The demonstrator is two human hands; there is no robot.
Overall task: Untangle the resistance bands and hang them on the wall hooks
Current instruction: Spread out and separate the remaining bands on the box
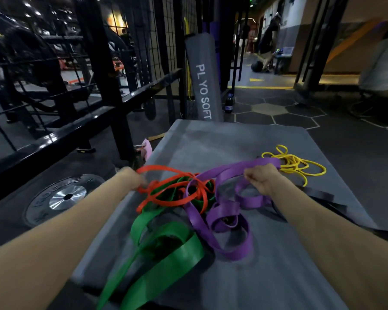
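On the grey table, the left hand pinches the red band and the right hand clenches the purple band, both limp, stretchy loops knotted between the grips with the green band, probably best pulled near the crossings.

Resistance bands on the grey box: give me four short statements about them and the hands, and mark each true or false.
1. The left hand holds the red band. True.
2. The right hand holds the yellow band. False: its grip is on the purple band.
3. The yellow band lies apart from the main tangle, on the grey box. True.
4. The green band already hangs on a hook. False: it lies in the tangle.
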